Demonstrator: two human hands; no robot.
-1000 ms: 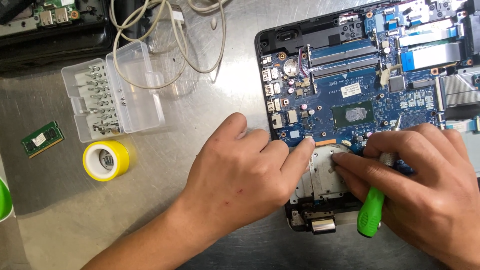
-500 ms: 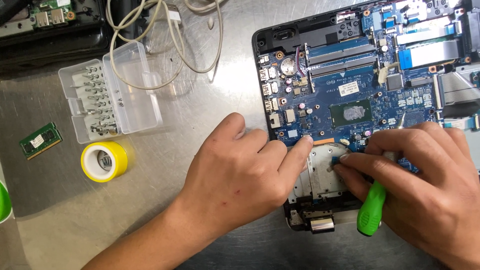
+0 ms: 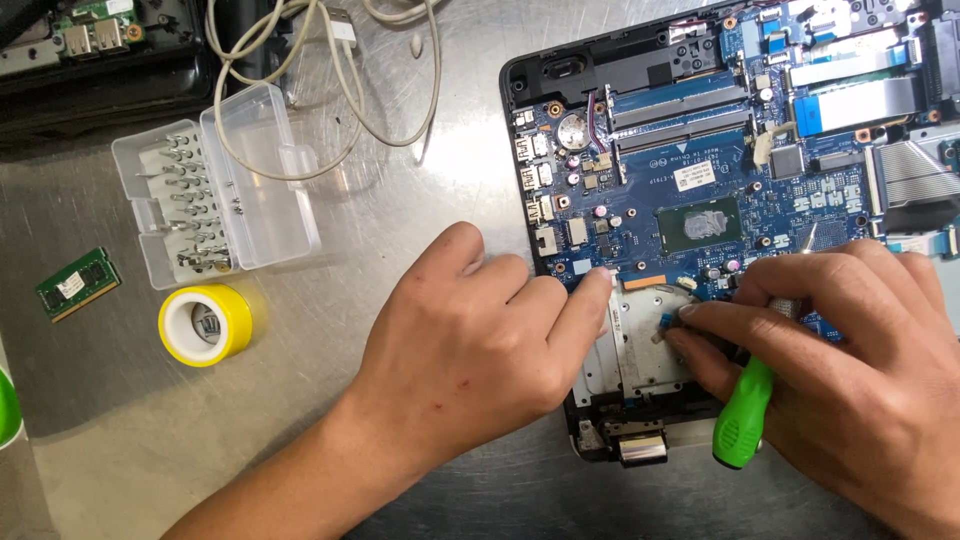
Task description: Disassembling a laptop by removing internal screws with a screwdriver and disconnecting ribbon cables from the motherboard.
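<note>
Little has shifted since the earlier frames: both hands hold their places, my right fingertips nudged slightly along the board.

Left hand (image 3: 480,340): fingers pressed together, flat, tips steadying the blue motherboard (image 3: 700,180) edge in the opened laptop base (image 3: 530,90).

Right hand (image 3: 850,350): fingers curled around a green-handled screwdriver (image 3: 742,425), thumb and forefinger pinching a small blue part beside the silver plate (image 3: 640,340).

Progress, as judged: cover off, board exposed, memory module (image 3: 77,284) out; board still seated.

Hidden: screwdriver tip, laptop's right side cut off.
</note>
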